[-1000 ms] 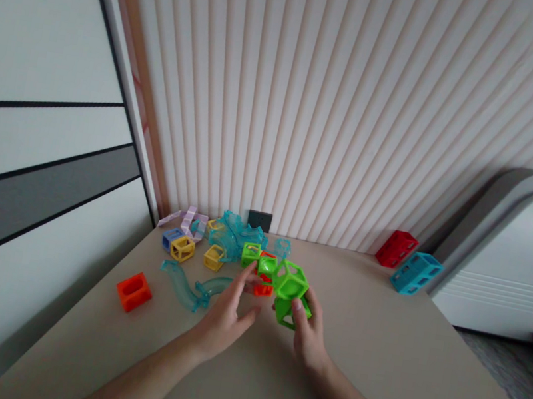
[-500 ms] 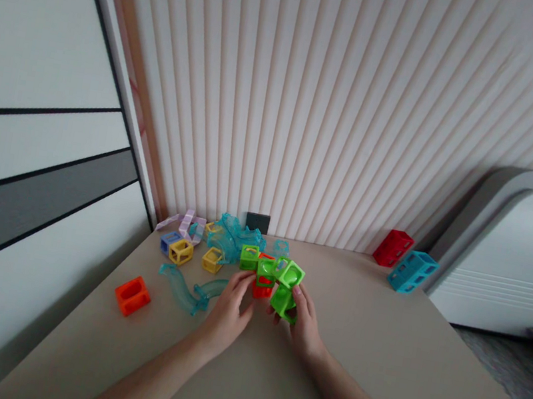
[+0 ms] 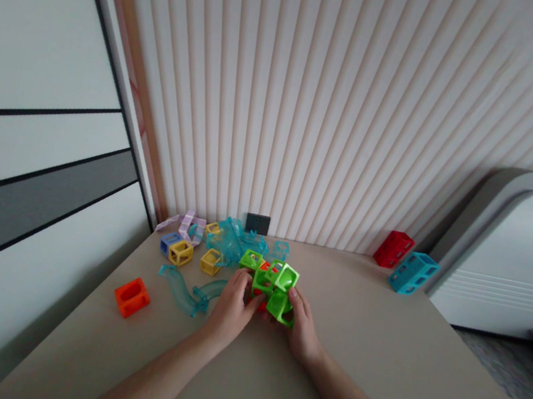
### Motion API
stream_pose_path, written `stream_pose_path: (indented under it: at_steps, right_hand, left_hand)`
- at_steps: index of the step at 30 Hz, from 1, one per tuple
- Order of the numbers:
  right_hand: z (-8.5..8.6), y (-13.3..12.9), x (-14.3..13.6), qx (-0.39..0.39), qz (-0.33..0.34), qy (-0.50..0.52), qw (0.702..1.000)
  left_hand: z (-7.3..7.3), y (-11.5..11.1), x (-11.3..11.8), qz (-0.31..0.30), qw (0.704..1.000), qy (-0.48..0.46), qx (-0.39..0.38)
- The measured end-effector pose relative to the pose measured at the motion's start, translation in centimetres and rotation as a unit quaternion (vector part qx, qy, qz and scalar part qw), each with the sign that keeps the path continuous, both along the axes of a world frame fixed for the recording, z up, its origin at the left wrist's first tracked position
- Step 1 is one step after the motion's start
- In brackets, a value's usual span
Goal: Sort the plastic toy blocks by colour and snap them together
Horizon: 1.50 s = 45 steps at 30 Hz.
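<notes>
Both hands hold a cluster of hollow green cube blocks [image 3: 286, 277] with red blocks [image 3: 262, 305] partly hidden behind and below it. My left hand [image 3: 233, 302] grips the cluster's left side, thumb and fingers closed round its lower edge. On the right, my right hand [image 3: 302, 323] has its fingers closed on the lower green cubes. One green cube [image 3: 251, 260] sticks out at the upper left of the cluster. Just left of my left hand, translucent blue curved tracks [image 3: 185, 291] lie on the table.
An orange-red block [image 3: 132, 297] is at the left of the table [image 3: 352, 361]. Translucent blue pieces [image 3: 232, 241], yellow blocks [image 3: 180, 252] and lilac pieces [image 3: 188, 224] lie near the ribbed wall. Red [image 3: 393, 248] and blue [image 3: 413, 273] blocks stand at the back right.
My left hand's thumb has closed in on the cluster. The green cubes have tilted and moved slightly left and down, and the red blocks beneath show less.
</notes>
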State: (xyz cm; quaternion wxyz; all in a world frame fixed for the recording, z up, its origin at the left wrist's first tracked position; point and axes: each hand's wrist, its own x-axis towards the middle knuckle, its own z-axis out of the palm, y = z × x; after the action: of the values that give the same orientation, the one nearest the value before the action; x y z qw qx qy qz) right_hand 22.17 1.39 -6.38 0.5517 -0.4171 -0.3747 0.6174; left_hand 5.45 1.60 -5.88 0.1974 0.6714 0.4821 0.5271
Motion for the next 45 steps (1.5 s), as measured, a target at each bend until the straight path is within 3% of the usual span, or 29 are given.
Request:
stream_pose_path:
  at_steps: [9,14,19,24,28,45]
  right_hand:
    - [1.0,0.1,0.0,0.013,-0.016,0.037,0.999]
    - [1.1,0.2,-0.1,0.020,-0.015,0.056,0.998]
    - [1.3,0.3,0.1,-0.011,0.007,0.060,0.998]
    - [1.4,0.6,0.2,-0.068,0.038,0.112,0.991]
    - [1.2,1.1,-0.1,-0.070,0.024,0.135,0.988]
    - [0.0,1.6,0.0,-0.051,0.002,0.081,0.995]
  left_hand:
    - [0.3,-0.2,-0.1,0.005,0.997,0.071,-0.014]
    - [-0.3,0.0,-0.1,-0.007,0.999,0.013,-0.045]
    - [-0.6,0.0,-0.1,-0.040,0.998,0.002,-0.046]
    - [-0.4,-0.1,-0.3,-0.026,0.998,0.026,-0.059]
    - [-0.4,-0.2,-0.5,-0.021,0.996,0.032,-0.075]
    - [-1.3,-0.3,-0.4,-0.002,0.995,-0.023,-0.092]
